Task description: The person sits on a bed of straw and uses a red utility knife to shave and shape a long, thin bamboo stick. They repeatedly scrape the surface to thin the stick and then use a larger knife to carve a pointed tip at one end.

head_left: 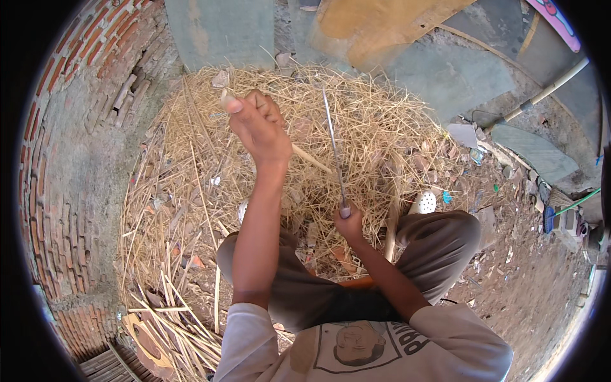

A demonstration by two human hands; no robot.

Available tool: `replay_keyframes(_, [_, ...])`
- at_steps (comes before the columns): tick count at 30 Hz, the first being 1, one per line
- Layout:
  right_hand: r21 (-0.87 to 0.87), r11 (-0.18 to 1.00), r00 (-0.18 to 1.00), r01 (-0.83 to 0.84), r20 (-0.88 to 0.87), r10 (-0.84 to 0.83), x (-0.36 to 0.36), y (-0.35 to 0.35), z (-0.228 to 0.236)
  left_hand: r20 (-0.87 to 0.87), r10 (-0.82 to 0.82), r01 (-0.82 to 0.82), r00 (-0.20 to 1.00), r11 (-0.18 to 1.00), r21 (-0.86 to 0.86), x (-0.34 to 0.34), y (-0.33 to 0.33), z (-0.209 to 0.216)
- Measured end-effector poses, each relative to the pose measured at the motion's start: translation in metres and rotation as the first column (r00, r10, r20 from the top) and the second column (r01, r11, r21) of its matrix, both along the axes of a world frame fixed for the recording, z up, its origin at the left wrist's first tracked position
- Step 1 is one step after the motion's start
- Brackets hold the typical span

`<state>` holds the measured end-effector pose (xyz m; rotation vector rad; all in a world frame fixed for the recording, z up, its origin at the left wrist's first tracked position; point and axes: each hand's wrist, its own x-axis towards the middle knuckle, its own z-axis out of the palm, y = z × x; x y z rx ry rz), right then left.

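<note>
My left hand is raised ahead of me, its fingers wrapped round a pale stick, perhaps bamboo. One end of the stick shows above the thumb; the rest slants down to the right, toward the blade. Lower and nearer my lap, my right hand grips the handle of a knife. Its long, narrow blade points away from me, nearly upright in the view. The blade's edge is too thin to make out, and I cannot tell whether it touches the stick.
A heap of straw-like shavings spreads before my legs. Split strips lie at lower left beside a brick wall. A thick pole stands by my right knee, near a white perforated shoe. Grey sheets lie at the back.
</note>
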<state>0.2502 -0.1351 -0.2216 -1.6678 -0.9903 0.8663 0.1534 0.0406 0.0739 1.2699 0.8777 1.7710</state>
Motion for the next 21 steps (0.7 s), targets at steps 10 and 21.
replay_keyframes(10, [-0.539,0.833,0.985,-0.126,-0.167,0.041,0.018,-0.036,-0.092,-0.027,0.045,-0.047,0.999,0.997,-0.06,-0.003,0.002,0.003])
replay_keyframes(21, [-0.213,0.977,0.968,0.016,-0.24,-0.068,0.029,0.01,0.013,0.128,0.14,-0.132,0.982,0.989,-0.067,-0.002,-0.009,0.026])
